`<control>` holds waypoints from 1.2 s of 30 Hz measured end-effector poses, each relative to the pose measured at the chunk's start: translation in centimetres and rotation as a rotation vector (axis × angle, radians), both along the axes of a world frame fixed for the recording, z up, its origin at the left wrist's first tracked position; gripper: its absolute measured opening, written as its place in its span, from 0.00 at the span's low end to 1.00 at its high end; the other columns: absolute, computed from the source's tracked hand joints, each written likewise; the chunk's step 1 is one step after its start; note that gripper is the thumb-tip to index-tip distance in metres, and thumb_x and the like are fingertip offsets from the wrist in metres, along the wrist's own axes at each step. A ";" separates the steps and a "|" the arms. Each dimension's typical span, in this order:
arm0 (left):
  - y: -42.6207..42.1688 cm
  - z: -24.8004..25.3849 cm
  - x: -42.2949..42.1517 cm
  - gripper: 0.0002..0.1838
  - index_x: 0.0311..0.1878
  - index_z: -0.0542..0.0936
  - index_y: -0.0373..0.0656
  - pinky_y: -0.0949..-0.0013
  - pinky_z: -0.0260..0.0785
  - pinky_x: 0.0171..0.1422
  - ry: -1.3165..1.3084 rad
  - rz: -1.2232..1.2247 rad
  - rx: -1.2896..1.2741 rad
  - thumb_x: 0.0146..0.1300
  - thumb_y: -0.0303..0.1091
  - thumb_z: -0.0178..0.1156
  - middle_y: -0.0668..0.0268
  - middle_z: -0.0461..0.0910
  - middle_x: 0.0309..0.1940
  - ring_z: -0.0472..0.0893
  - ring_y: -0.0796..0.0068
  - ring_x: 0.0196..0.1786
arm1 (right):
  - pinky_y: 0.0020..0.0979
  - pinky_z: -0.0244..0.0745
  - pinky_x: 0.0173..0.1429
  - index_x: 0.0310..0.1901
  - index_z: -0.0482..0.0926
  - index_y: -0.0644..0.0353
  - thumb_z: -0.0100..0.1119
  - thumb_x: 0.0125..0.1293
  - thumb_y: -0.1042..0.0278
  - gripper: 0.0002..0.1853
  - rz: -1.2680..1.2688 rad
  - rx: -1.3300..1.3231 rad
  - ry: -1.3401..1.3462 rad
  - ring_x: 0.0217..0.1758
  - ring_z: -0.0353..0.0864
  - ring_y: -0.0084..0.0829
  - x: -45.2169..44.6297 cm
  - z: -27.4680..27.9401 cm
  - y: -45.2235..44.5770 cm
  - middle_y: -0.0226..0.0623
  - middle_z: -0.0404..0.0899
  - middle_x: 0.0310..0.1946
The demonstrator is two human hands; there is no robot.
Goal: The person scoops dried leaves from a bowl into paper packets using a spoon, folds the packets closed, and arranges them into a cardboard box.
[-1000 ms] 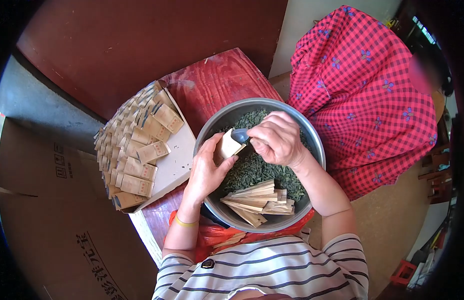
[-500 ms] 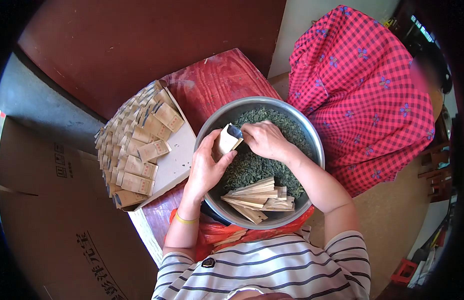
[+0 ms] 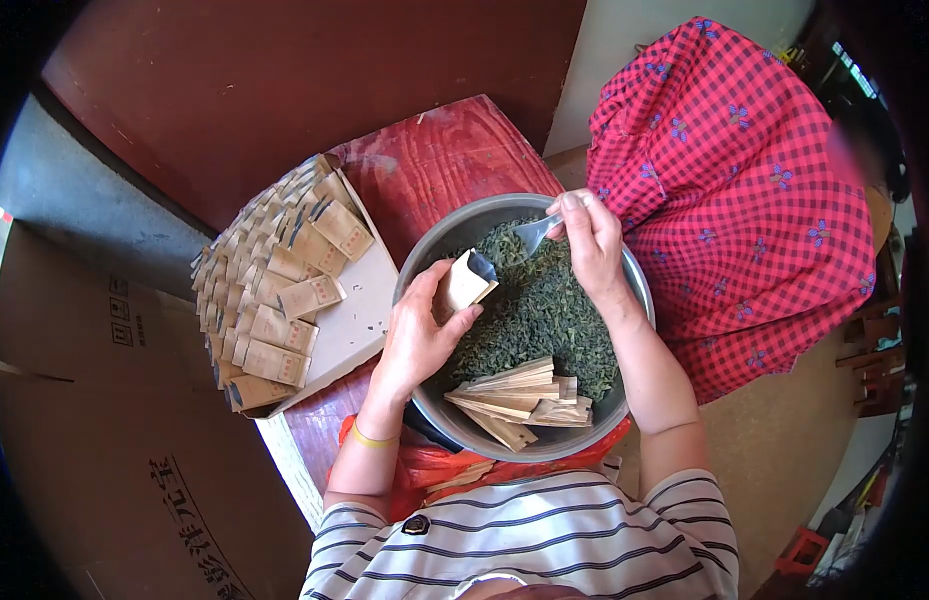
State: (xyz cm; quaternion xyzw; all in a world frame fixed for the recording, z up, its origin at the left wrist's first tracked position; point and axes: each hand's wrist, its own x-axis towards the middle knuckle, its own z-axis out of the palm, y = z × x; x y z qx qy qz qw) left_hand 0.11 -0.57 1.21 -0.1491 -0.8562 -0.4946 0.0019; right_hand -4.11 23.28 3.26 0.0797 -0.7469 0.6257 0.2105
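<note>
My left hand [image 3: 421, 325] is closed around a small kraft paper pouch [image 3: 462, 287], its dark-lined mouth open toward the right. Between the fingers of my right hand [image 3: 591, 240] is a clear plastic spoon [image 3: 533, 233], its bowl low over the dried green leaves [image 3: 529, 315], which look like tea. The leaves fill much of a wide metal basin [image 3: 639, 290]. A fanned stack of flat, unfilled-looking paper pouches [image 3: 504, 397] lies on the leaves at the basin's near side.
Left of the basin, a shallow cardboard tray [image 3: 369, 290] holds many upright pouches [image 3: 274, 330]. Under both is a red wooden table [image 3: 449, 150]. Red checked cloth [image 3: 734, 200] drapes at the right. A large cardboard box [image 3: 94, 430] stands at the left.
My right hand has moved from the pouch's mouth up and right, bringing the spoon into sight over the leaves. The left hand still holds the pouch in nearly the same place.
</note>
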 end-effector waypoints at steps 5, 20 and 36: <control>0.1 -0.3 0.0 0.33 0.63 0.74 0.35 0.61 0.73 0.61 0.080 0.027 -0.019 0.56 0.33 0.75 0.51 0.83 0.51 0.83 0.60 0.55 | 0.35 0.75 0.40 0.37 0.80 0.59 0.57 0.71 0.66 0.07 0.045 0.530 0.539 0.31 0.82 0.35 1.0 1.0 -0.8 0.33 0.81 0.28; 0.2 -0.3 -0.1 0.33 0.64 0.74 0.36 0.62 0.73 0.61 0.112 0.035 0.007 0.56 0.33 0.75 0.52 0.83 0.51 0.83 0.62 0.55 | 0.47 0.74 0.50 0.39 0.80 0.56 0.57 0.71 0.64 0.07 0.082 0.882 0.190 0.37 0.86 0.42 -0.4 -2.9 -1.0 0.39 0.85 0.30; 0.0 -0.1 0.1 0.33 0.64 0.74 0.35 0.62 0.73 0.60 0.066 0.043 0.008 0.56 0.34 0.75 0.52 0.83 0.50 0.82 0.62 0.54 | 0.26 0.73 0.33 0.36 0.79 0.63 0.51 0.78 0.59 0.17 0.123 0.128 -0.223 0.26 0.79 0.21 -1.3 -2.0 1.3 0.30 0.78 0.21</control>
